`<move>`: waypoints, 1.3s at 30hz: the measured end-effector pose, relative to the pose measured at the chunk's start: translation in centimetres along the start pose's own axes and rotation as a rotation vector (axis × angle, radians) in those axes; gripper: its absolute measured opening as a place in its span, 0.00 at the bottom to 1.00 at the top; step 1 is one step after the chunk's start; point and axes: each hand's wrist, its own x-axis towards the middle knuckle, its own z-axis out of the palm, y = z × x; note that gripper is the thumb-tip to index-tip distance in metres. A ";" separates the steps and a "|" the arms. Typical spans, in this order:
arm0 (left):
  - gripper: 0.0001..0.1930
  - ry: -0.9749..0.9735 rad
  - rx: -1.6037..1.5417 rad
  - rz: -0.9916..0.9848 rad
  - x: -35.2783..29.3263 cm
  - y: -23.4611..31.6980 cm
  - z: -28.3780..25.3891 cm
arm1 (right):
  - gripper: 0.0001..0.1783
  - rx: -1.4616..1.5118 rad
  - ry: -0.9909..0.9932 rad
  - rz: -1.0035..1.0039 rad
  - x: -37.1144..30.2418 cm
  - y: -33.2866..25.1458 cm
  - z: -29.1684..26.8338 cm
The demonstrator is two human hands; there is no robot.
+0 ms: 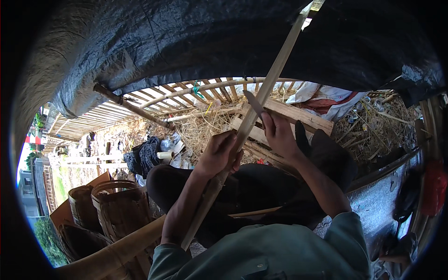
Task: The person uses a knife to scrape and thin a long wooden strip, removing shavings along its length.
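A long split bamboo strip (280, 60) runs slantwise from beside my left forearm up to the top of the view. My left hand (218, 153) is closed around it at about its middle. In my right hand (278, 133) is a knife, its handle mostly hidden by the fingers. The knife blade (253, 102) points up and to the left and lies across the strip, above my left hand; whether it presses into the bamboo I cannot tell. Both hands are above my bent, dark-trousered legs (252, 186).
Wooden planks (298, 114) lie beyond my hands, with straw (196, 128) around them. Woven bamboo baskets (119, 203) and a thick bamboo pole (116, 249) are at the left. A slatted bamboo fence (168, 95) stands ahead, under a dark tarpaulin (186, 37). White sacking (326, 100) lies far right.
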 end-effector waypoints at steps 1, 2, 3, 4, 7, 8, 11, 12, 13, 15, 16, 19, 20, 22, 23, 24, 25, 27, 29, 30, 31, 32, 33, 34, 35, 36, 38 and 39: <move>0.16 -0.002 -0.011 0.002 0.1 -0.2 0.0 | 0.13 0.041 -0.018 -0.085 -1.1 0.0 1.3; 0.16 -0.003 0.015 -0.011 0.1 -0.5 0.0 | 0.12 0.051 -0.122 -0.014 -1.6 0.1 0.8; 0.17 0.004 0.043 -0.024 -0.1 -0.6 -0.1 | 0.12 0.064 -0.229 0.056 -1.6 -0.6 0.3; 0.17 0.008 0.033 -0.021 -0.1 -0.5 -0.1 | 0.12 0.058 -0.238 0.054 -1.6 -0.4 0.4; 0.17 0.038 0.140 0.024 0.2 -0.2 -0.1 | 0.18 0.159 -0.162 0.064 -1.5 0.3 0.9; 0.17 0.032 0.145 0.040 0.4 -0.8 -0.3 | 0.19 0.171 -0.161 0.072 -1.5 0.3 0.8; 0.17 0.030 0.169 0.062 0.6 -1.2 -0.7 | 0.18 0.193 -0.191 0.133 -1.3 -0.5 0.4; 0.17 0.024 0.195 0.064 0.6 -1.2 -0.6 | 0.16 0.204 -0.211 0.192 -1.3 -0.7 0.0; 0.17 0.030 0.187 0.067 0.6 -1.1 -0.5 | 0.16 0.198 -0.220 0.189 -1.3 -0.4 -0.1; 0.18 0.026 0.187 0.050 0.4 -0.5 -0.2 | 0.19 0.327 -0.240 0.277 -1.4 0.2 0.0; 0.18 0.033 0.179 0.051 0.5 -0.7 -0.2 | 0.19 0.323 -0.250 0.275 -1.4 0.3 -0.1; 0.18 0.041 0.194 0.074 0.6 -1.0 -0.4 | 0.16 0.257 -0.250 0.235 -1.3 -0.3 -0.4; 0.17 0.038 0.183 0.079 0.7 -1.1 -0.4 | 0.14 0.202 -0.210 0.166 -1.3 -1.0 -0.3; 0.16 0.037 0.169 0.085 0.7 -1.2 -0.4 | 0.12 0.144 -0.173 0.094 -1.3 -1.3 -0.2; 0.15 0.030 0.217 0.135 0.7 -1.2 -0.4 | 0.11 0.202 -0.093 0.069 -1.2 -1.2 -0.1; 0.13 0.026 0.265 0.185 0.6 -1.1 -0.3 | 0.10 0.261 -0.015 0.043 -1.1 -1.2 -0.1; 0.13 0.031 0.260 0.186 0.6 -1.0 -0.3 | 0.10 0.258 -0.022 0.041 -0.9 -1.3 -0.3; 0.13 0.034 0.254 0.134 0.5 -0.8 -0.4 | 0.10 0.268 -0.007 0.044 -0.3 -1.7 -1.2; 0.14 0.033 0.230 0.153 0.5 -0.9 -0.3 | 0.10 0.293 -0.043 0.053 -0.2 -1.5 -1.3; 0.14 0.025 0.211 0.175 0.5 -0.8 -0.3 | 0.11 0.251 -0.042 0.006 0.0 -1.0 -1.2; 0.14 0.025 0.208 0.177 0.5 -0.8 -0.3 | 0.12 0.208 -0.041 -0.040 0.1 -0.9 -1.1; 0.14 0.024 0.223 0.163 0.5 -0.8 -0.3 | 0.12 0.205 -0.042 -0.041 0.1 -1.1 -1.3; 0.14 0.026 0.239 0.149 0.6 -0.9 -0.3 | 0.11 0.185 -0.078 -0.054 0.1 -1.6 -1.5; 0.14 0.028 0.237 0.151 0.6 -0.8 -0.3 | 0.11 0.165 -0.115 -0.067 0.1 -1.9 -1.6; 0.15 0.043 0.253 0.132 0.5 -0.7 -0.3 | 0.11 0.164 -0.118 -0.069 0.1 -1.7 -1.4; 0.15 0.055 0.269 0.111 0.4 -0.6 -0.1 | 0.11 0.136 -0.076 -0.109 0.0 -1.4 -1.2; 0.15 0.055 0.274 0.132 0.4 -0.7 -0.1 | 0.11 0.106 -0.037 -0.150 -0.2 -1.0 -1.1; 0.15 0.055 0.284 0.150 0.4 -0.8 -0.1 | 0.09 0.099 -0.031 -0.172 -0.1 -0.9 -1.2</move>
